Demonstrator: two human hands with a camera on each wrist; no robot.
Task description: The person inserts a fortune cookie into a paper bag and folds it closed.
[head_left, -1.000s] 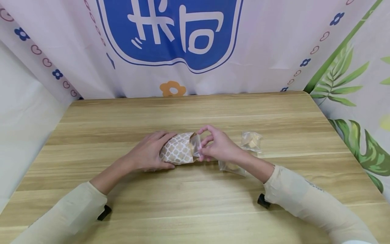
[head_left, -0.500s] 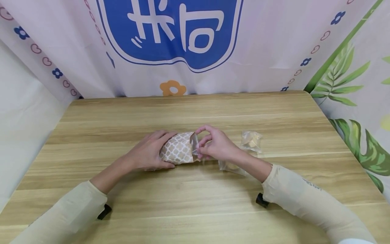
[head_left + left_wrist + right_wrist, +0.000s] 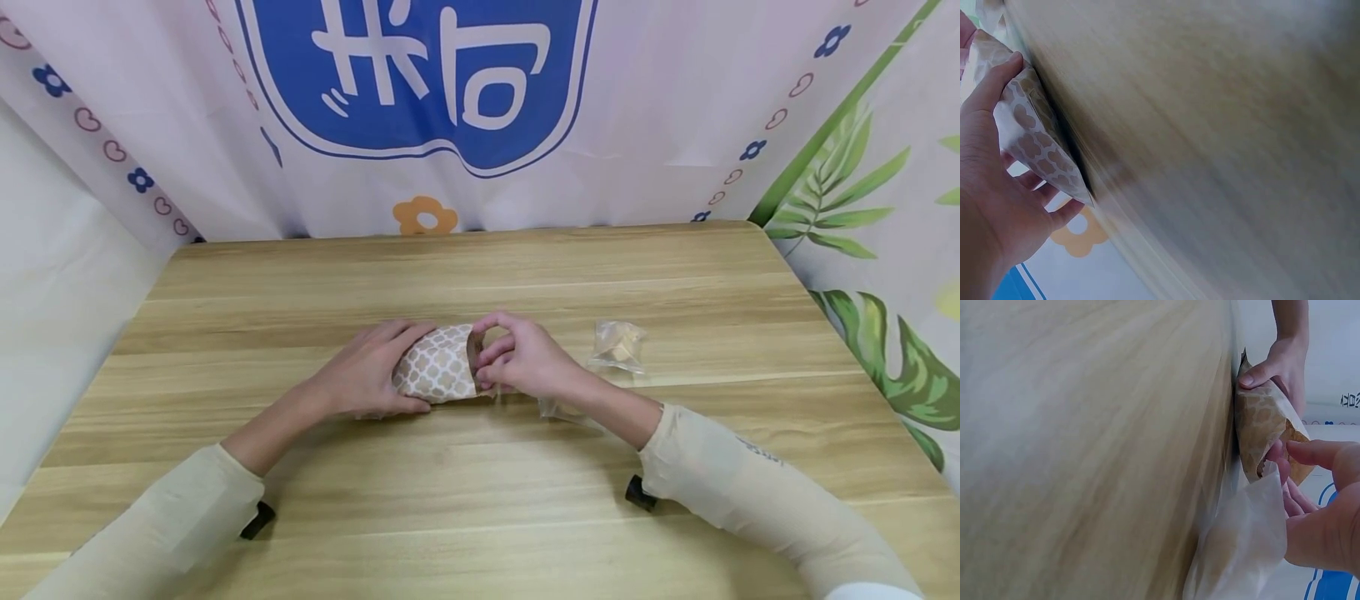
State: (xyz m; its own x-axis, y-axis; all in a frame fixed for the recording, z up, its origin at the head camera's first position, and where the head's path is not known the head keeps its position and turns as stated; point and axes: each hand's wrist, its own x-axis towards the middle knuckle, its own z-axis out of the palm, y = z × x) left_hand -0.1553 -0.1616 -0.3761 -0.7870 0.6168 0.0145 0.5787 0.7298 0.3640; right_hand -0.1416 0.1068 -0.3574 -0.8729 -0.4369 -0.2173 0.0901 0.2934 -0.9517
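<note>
A paper bag (image 3: 435, 364), patterned in tan and white, lies on its side with its mouth to the right. My left hand (image 3: 375, 368) grips its closed end, thumb on the near side and fingers over the far side. At the mouth is my right hand (image 3: 521, 354), fingers bent loosely and tips just inside the opening (image 3: 1297, 440). The bag hides what lies past those fingertips. One clear packet with yellowish pieces (image 3: 618, 344) lies right of this hand. A second packet (image 3: 562, 410) is partly covered by the right forearm.
The wooden table (image 3: 480, 483) carries everything. Behind it hangs a white printed cloth (image 3: 630, 192) with a blue emblem, and a leaf-patterned cloth (image 3: 885, 208) hangs at the right. Black wrist mounts (image 3: 640, 493) hang under both sleeves.
My right hand has moved left, and the clear plastic packet at the bag's mouth has slid in out of sight. My left hand and the bag have stayed in place.
</note>
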